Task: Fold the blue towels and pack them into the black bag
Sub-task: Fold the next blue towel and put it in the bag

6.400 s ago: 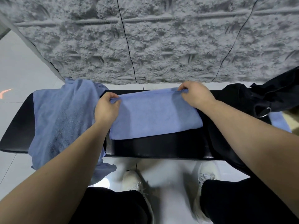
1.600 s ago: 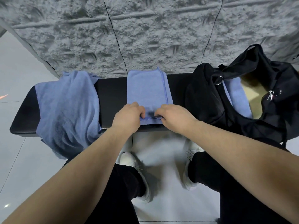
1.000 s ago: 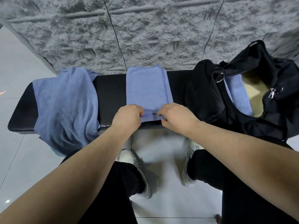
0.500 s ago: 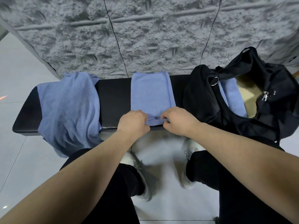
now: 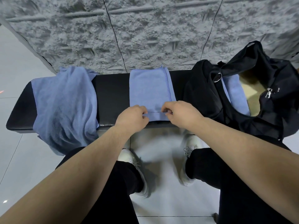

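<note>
Pinching the near hem of a folded towel [image 5: 150, 92], the left hand [image 5: 131, 118] grips its 7 o'clock corner and the right hand [image 5: 181, 115] its 5 o'clock corner, thumb and fingers curled on the cloth. The towel lies as a narrow strip running toward 12 o'clock across the middle of a black bench [image 5: 111, 94].

The step in hand looks like the last fold of this towel: the next move likely calls for lifting the near hem and carrying it toward 12 o'clock to meet the far edge, keeping both corners level so the layers do not slip.

Counting: three blue towels show. One is under the hands, one is a loose heap [image 5: 64, 104] draped over the bench at 9 o'clock, and one is a packed towel [image 5: 236, 92] inside the one black bag [image 5: 202, 94], which stands open at 3 o'clock, touching the bench. More may lie hidden in it.
</note>
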{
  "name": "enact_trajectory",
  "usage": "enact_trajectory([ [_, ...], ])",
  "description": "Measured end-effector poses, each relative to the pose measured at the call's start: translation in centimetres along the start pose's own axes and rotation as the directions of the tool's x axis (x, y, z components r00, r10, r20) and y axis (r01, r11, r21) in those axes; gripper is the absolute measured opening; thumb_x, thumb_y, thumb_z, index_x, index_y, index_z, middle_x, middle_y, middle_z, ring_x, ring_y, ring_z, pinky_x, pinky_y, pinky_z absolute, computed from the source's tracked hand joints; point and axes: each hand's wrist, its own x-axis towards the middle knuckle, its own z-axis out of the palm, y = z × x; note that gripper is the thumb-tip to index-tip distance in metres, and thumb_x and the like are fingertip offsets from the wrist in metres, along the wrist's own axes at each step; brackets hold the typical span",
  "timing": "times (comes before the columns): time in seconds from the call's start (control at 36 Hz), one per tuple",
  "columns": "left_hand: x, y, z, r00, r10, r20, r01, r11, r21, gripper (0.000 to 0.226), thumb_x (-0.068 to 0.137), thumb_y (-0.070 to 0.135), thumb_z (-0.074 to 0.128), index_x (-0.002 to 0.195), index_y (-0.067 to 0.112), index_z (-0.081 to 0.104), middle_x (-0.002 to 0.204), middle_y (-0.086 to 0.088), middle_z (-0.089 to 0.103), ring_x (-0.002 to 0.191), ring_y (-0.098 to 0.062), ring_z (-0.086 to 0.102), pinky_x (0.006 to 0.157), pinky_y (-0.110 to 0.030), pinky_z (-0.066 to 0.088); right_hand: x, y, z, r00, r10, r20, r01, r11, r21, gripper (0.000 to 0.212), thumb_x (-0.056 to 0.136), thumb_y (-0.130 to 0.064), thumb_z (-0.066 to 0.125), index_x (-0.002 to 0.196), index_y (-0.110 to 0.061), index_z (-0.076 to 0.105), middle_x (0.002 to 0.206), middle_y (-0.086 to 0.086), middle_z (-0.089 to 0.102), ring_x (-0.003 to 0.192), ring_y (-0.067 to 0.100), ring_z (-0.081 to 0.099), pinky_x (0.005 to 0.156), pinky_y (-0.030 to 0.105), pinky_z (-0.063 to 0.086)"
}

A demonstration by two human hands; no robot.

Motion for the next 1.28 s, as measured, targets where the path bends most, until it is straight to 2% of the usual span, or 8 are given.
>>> enact_trajectory([
  [0.11, 0.2, 0.0, 0.1, 1.000, -0.008, -0.021, 0.008, 1.000, -0.021, 0.017, 0.091, 0.017, 0.047, 0.106, 0.023, 0.053, 0.092, 0.003, 0.056, 0.081, -0.022, 0.053, 0.062, -0.030, 0.041, 0.4, -0.1, 0.1, 0.994, -0.056, -0.089, 0.047, 0.994, -0.098, 0.020, 0.097, -0.019, 0.050, 0.111, -0.027, 0.063, 0.107, -0.003, 0.058, 0.103, 0.021, 0.044, 0.084, 0.032, 0.033],
  [0.22, 0.2, 0.0, 0.0, 0.999, -0.018, -0.043, 0.017, 0.999, -0.028, 0.016, 0.091, 0.014, 0.047, 0.105, 0.021, 0.050, 0.090, 0.002, 0.055, 0.081, -0.023, 0.054, 0.064, -0.034, 0.046, 0.7, -0.3, 0.2, 0.985, -0.119, -0.128, 0.103, 0.987, -0.122, 0.025, 0.094, -0.012, 0.050, 0.108, -0.026, 0.066, 0.103, -0.001, 0.056, 0.100, 0.023, 0.048, 0.085, 0.035, 0.038],
  [0.28, 0.3, 0.1, 0.0, 0.997, -0.017, -0.073, 0.015, 0.999, -0.032, 0.017, 0.091, 0.012, 0.047, 0.104, 0.019, 0.055, 0.098, 0.002, 0.055, 0.089, -0.022, 0.052, 0.069, -0.036, 0.047, 0.8, -0.4, 0.5, 0.986, -0.130, -0.109, 0.118, 0.986, -0.114, 0.029, 0.092, -0.006, 0.047, 0.108, -0.022, 0.065, 0.102, 0.001, 0.056, 0.091, 0.026, 0.052, 0.074, 0.035, 0.042],
  [0.39, 0.4, 0.3, 0.3, 0.981, 0.054, -0.184, -0.027, 0.988, 0.150, 0.022, 0.090, 0.010, 0.049, 0.105, 0.021, 0.061, 0.106, 0.002, 0.052, 0.101, -0.022, 0.045, 0.076, -0.032, 0.031, 0.6, -0.6, 1.1, 0.986, -0.133, -0.103, 0.115, 0.979, -0.171, 0.031, 0.093, -0.003, 0.045, 0.112, -0.020, 0.062, 0.101, 0.003, 0.052, 0.074, 0.026, 0.049, 0.057, 0.031, 0.031],
  [0.64, 0.2, 0.4, 0.3, 0.984, 0.036, -0.173, -0.015, 0.992, 0.122, 0.030, 0.086, -0.002, 0.045, 0.106, 0.015, 0.059, 0.102, -0.005, 0.056, 0.084, -0.025, 0.047, 0.063, -0.035, 0.039, -0.4, -1.0, 0.9, 0.978, -0.175, -0.112, 0.149, 0.967, -0.208, 0.028, 0.090, -0.023, 0.052, 0.116, -0.018, 0.063, 0.110, 0.000, 0.060, 0.100, 0.022, 0.051, 0.078, 0.033, 0.044],
  [0.81, -0.1, 0.2, 0.3, 0.982, 0.051, -0.181, -0.026, 0.990, 0.138, 0.026, 0.087, 0.004, 0.048, 0.107, 0.017, 0.059, 0.101, -0.003, 0.057, 0.081, -0.024, 0.049, 0.063, -0.034, 0.041, -0.2, -1.0, 1.1, 0.975, -0.188, -0.118, 0.153, 0.956, -0.252, 0.036, 0.089, -0.009, 0.049, 0.123, -0.017, 0.060, 0.116, 0.002, 0.062, 0.103, 0.025, 0.051, 0.087, 0.034, 0.042],
  [1.14, -0.3, 0.3, 0.7, 0.980, 0.092, -0.175, -0.069, 0.989, 0.134, 0.035, 0.086, 0.011, 0.058, 0.120, 0.015, 0.061, 0.110, -0.002, 0.061, 0.098, -0.024, 0.055, 0.073, -0.034, 0.046, 0.0, -1.3, 0.9, 0.991, -0.057, -0.118, 0.043, 0.992, -0.118, 0.041, 0.091, -0.011, 0.046, 0.129, -0.018, 0.058, 0.118, 0.002, 0.062, 0.109, 0.022, 0.052, 0.078, 0.030, 0.042],
  [1.28, -0.5, 0.6, 0.5, 0.988, 0.062, -0.140, -0.052, 0.996, 0.077, 0.020, 0.082, 0.015, 0.060, 0.101, 0.014, 0.065, 0.094, -0.002, 0.062, 0.086, -0.024, 0.056, 0.067, -0.032, 0.047, -0.4, -1.3, 0.8, 0.993, -0.058, -0.105, 0.043, 0.990, -0.135, 0.035, 0.092, -0.013, 0.046, 0.124, -0.018, 0.059, 0.115, 0.001, 0.063, 0.107, 0.021, 0.052, 0.074, 0.027, 0.035],
])
